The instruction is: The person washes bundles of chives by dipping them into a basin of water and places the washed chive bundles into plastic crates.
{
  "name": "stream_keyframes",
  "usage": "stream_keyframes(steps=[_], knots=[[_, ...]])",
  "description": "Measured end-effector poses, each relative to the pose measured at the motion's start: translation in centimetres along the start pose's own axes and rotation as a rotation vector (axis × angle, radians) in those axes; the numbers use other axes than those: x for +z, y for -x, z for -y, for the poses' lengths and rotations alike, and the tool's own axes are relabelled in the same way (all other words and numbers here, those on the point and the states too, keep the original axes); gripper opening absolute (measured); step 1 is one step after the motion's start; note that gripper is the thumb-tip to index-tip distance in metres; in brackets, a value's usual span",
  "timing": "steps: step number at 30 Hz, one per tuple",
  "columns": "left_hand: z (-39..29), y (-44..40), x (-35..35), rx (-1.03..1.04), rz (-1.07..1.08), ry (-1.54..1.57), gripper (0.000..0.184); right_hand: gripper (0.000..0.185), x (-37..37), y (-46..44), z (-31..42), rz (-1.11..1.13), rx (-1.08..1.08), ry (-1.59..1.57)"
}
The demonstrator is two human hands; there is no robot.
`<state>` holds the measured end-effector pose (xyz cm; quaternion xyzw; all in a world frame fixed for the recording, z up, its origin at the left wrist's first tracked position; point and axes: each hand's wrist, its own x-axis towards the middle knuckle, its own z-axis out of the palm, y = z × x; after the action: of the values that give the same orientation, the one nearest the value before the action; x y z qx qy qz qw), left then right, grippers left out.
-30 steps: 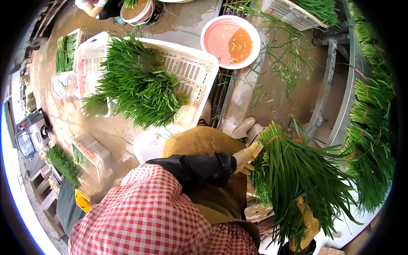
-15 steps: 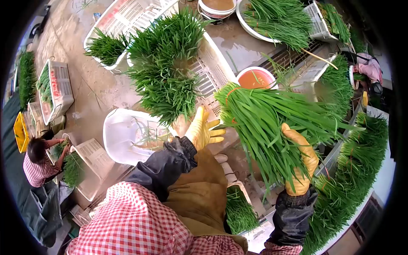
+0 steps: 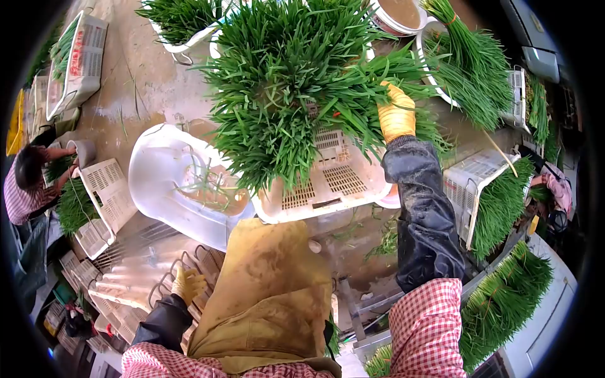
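My right hand point(image 3: 397, 113), in a yellow glove, is closed round a bunch of long green leaves point(image 3: 362, 85) at the right part of a white slatted crate point(image 3: 334, 170). More upright green bunches point(image 3: 265, 94) fill the crate's back and left. Its near right part shows a bare slatted floor. My left hand point(image 3: 188, 283), gloved too, is low at the left, beside the metal handles of stacked pale crates point(image 3: 145, 277). Its fingers are apart and nothing shows in them.
A white tub point(image 3: 151, 170) with loose leaves and brownish water stands left of the crate. Farther left a person point(image 3: 28, 176) bends over greens. Another person point(image 3: 558, 189) is at the far right. Bundles point(image 3: 504, 302) line a white surface at the lower right.
The bunch in my right hand has moved from the right side over to the crate. My left hand has dropped from beside the crate to the lower left. The view has turned.
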<state>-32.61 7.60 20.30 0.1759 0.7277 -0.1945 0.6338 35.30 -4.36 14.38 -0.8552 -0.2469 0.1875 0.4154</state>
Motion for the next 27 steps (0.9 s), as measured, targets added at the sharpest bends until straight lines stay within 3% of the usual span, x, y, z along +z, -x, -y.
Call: stream_keyframes(steps=[1, 4, 5, 7, 11, 13, 14, 15, 18, 19, 20, 22, 25, 26, 27], knots=[[1.7, 0.0, -0.9, -0.054, -0.027, -0.014, 0.089, 0.033, 1.1, -1.2, -0.3, 0.009, -0.06, 0.178], [6.3, -1.4, -1.9, -0.186, -0.124, 0.005, 0.083, 0.046, 4.2, -3.4, -1.1, 0.191, 0.038, 0.453], [6.9, -1.4, -1.5, -0.175, -0.087, 0.017, 0.082, 0.051, 5.4, -3.4, -2.8, 0.182, 0.035, 0.319], [7.4, -1.1, -0.3, -0.136, -0.089, -0.023, 0.079, 0.054, 6.5, -3.7, -5.0, 0.175, 0.131, 0.348], [4.3, -1.6, 1.8, -0.133, -0.048, -0.034, 0.075, 0.072, 5.1, -1.4, -2.8, 0.046, 0.015, 0.226], [0.5, -2.2, 4.3, 0.154, -0.134, -0.285, 0.061, 0.074, 3.2, 0.8, -1.0, -0.043, 0.063, -0.009], [-1.9, -2.6, 6.4, 0.27, -0.125, -0.262, 0.047, 0.075, 2.1, 2.3, -0.2, -0.132, 0.134, -0.07], [-3.4, -4.1, 8.6, 0.632, -0.068, -0.298, 0.041, 0.077, 1.1, 3.8, 0.5, -0.222, 0.205, -0.133], [-14.9, -0.4, 21.1, 1.226, -0.094, -0.875, 0.057, 0.087, -0.1, 7.1, -3.5, -0.346, 0.366, -0.095], [-18.3, 1.2, 25.5, 1.418, -0.07, -0.935, 0.06, 0.095, -0.2, 7.4, -2.9, -0.274, 0.46, -0.137], [-21.0, 1.4, 29.6, 1.47, -0.044, -0.96, 0.063, 0.099, 0.1, 7.2, -3.9, -0.246, 0.404, -0.04], [-25.7, 2.0, 37.8, 1.791, -0.052, -1.03, 0.079, 0.111, 0.6, 5.7, -4.5, -0.161, 0.39, 0.042], [-31.3, 1.9, 48.0, 1.698, -0.102, -1.386, 0.1, 0.112, 1.8, 1.6, -3.7, -0.115, 0.357, 0.124], [-32.2, 1.3, 50.7, 1.687, -0.154, -1.399, 0.092, 0.104, 3.1, 0.4, -5.7, -0.107, 0.347, 0.057], [-33.3, 0.1, 52.8, 1.675, -0.204, -1.412, 0.085, 0.08, 4.7, -0.8, -7.9, -0.144, 0.312, 0.065]])
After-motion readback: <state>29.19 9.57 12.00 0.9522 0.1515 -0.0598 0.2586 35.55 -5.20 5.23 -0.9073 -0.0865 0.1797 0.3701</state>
